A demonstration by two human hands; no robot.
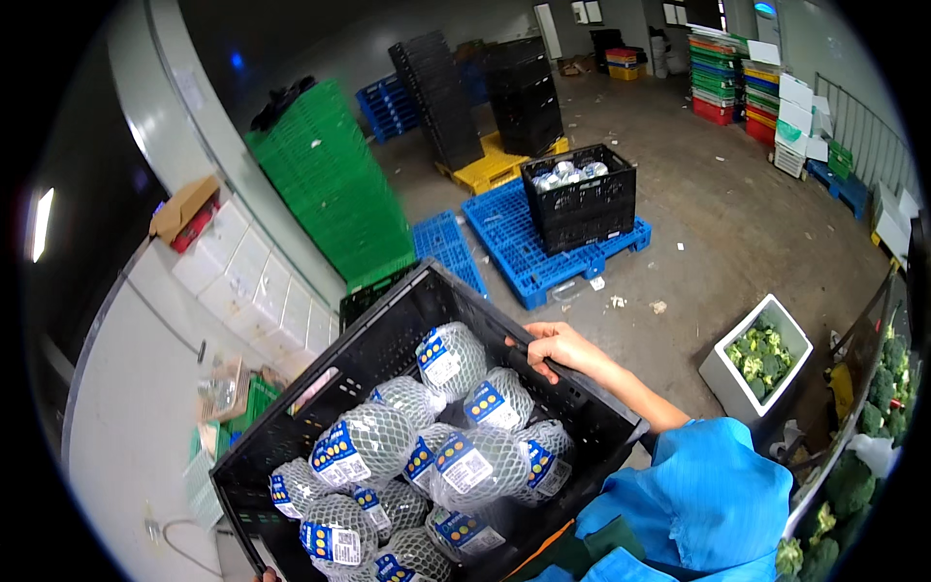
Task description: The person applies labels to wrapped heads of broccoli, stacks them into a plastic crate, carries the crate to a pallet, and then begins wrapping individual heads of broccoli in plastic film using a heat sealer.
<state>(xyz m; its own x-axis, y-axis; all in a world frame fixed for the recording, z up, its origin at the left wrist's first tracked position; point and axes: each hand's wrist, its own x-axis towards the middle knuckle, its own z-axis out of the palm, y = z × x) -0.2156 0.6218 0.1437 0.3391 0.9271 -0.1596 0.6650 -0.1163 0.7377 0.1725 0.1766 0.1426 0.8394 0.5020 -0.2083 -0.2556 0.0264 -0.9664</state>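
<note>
A black plastic crate [320, 372] fills the area before me, tilted in my grip. Inside lie several round items of produce wrapped in white foam netting and film [374, 442], each bearing a blue and white printed label. My right hand [556, 349] grips the crate's far right rim, fingers hooked over the edge. Only the fingertips of my left hand [268, 575] show, at the crate's lower left edge. A blue sleeve [713, 495] covers my right upper arm.
Ahead, a black crate [582, 211] of wrapped produce stands on a blue pallet [509, 240]. Green crates [334, 182] are stacked at left, black crates [524, 94] on a yellow pallet [502, 164]. A foam box [716, 378] of broccoli stands at right; litter dots the floor.
</note>
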